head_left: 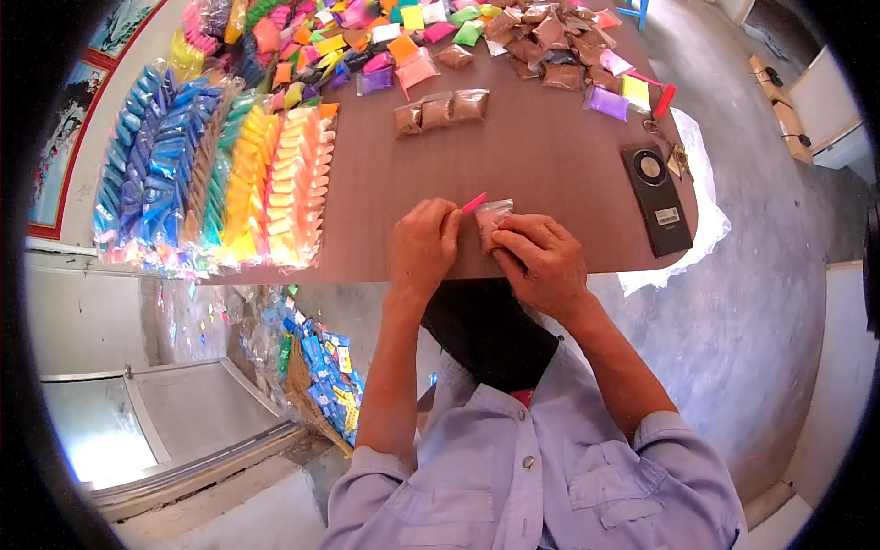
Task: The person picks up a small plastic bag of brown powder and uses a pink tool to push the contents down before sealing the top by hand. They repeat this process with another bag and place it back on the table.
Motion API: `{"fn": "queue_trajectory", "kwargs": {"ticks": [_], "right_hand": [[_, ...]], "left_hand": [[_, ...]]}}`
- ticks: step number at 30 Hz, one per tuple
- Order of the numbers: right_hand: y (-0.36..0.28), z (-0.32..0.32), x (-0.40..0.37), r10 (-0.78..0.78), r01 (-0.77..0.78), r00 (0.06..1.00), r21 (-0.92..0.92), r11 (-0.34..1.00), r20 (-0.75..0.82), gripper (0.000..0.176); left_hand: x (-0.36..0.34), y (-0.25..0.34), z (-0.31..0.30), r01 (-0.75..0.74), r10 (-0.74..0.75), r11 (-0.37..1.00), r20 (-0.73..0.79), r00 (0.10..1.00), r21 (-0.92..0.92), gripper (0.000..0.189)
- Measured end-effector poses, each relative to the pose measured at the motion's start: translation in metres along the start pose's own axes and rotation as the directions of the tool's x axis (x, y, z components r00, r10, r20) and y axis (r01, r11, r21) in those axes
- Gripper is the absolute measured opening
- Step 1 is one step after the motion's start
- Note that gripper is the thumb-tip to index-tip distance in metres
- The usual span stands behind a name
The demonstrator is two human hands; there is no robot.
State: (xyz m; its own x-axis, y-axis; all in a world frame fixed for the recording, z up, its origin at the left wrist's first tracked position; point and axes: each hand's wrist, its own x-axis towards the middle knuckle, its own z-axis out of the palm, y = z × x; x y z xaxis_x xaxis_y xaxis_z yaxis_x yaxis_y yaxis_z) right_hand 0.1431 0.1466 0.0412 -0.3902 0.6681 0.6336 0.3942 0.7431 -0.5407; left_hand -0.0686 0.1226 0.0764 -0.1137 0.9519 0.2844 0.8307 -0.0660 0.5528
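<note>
Near the front edge of the table, my left hand is closed, with a thin pink strip sticking out from its fingertips. The strip's tip reaches the top corner of a small clear plastic bag with brownish-pink filling. My right hand pinches this bag between thumb and fingers and covers its right side. Farther up the table, a short row of brown-filled bags lies flat, side by side.
Long packs of coloured bags fill the left of the table. Behind lie a heap of mixed coloured bags and a pile of brown bags. At right are a black phone, keys and a red-handled item.
</note>
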Motion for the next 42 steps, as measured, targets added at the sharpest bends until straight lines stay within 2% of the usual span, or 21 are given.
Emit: {"fn": "queue_trajectory", "kwargs": {"ticks": [5,13,16,20,22,26,28,32,36,38,42], "right_hand": [[0.001,0.002,-0.001,0.002,-0.002,1.000,0.011,1.000,0.008,0.021],[-0.002,0.001,0.003,-0.004,0.004,1.000,-0.014,1.000,0.010,0.019],[-0.002,0.000,0.003,0.004,-0.004,1.000,0.015,1.000,-0.011,0.019],[-0.002,0.001,0.002,0.025,-0.025,1.000,0.035,0.999,-0.015,0.019],[0.000,0.002,0.004,0.008,-0.008,1.000,0.019,1.000,0.000,0.017],[-0.001,0.001,0.005,0.006,-0.005,1.000,0.031,0.999,-0.011,0.016],[-0.003,0.000,0.005,0.018,-0.017,1.000,0.034,0.999,-0.015,0.015],[0.000,-0.001,0.006,-0.015,0.018,0.998,0.051,0.999,-0.054,0.013],[-0.004,-0.003,0.003,-0.034,0.036,0.999,0.044,0.998,-0.038,0.011],[0.001,0.001,-0.002,-0.032,0.032,0.999,0.009,0.999,0.001,0.019],[0.003,-0.001,-0.004,-0.055,0.055,0.998,-0.011,0.998,-0.008,0.019]], "left_hand": [[-0.023,0.020,-0.007,0.058,-0.053,0.988,0.040,0.998,-0.143,0.012],[-0.009,0.007,0.004,-0.003,0.003,0.998,-0.002,1.000,0.055,0.011],[-0.006,0.003,0.004,0.014,-0.014,1.000,-0.035,0.999,-0.005,0.011],[-0.022,0.022,-0.007,0.044,-0.044,0.998,0.007,0.999,-0.037,0.011],[-0.027,0.031,-0.008,-0.002,0.003,1.000,0.026,1.000,-0.027,0.010],[-0.013,0.009,0.007,-0.070,0.072,0.995,-0.027,0.997,0.071,0.010],[-0.003,0.005,0.007,-0.044,0.039,0.995,0.049,0.998,0.094,0.011],[0.001,0.008,-0.003,-0.031,0.029,0.996,0.019,0.999,0.088,0.012],[-0.007,0.031,-0.012,-0.079,0.079,0.996,0.034,0.996,0.028,0.012],[-0.008,0.035,-0.004,-0.160,0.146,0.982,0.130,0.981,0.103,0.013],[0.010,0.023,0.006,-0.167,0.137,0.972,0.173,0.975,0.168,0.015]]}}
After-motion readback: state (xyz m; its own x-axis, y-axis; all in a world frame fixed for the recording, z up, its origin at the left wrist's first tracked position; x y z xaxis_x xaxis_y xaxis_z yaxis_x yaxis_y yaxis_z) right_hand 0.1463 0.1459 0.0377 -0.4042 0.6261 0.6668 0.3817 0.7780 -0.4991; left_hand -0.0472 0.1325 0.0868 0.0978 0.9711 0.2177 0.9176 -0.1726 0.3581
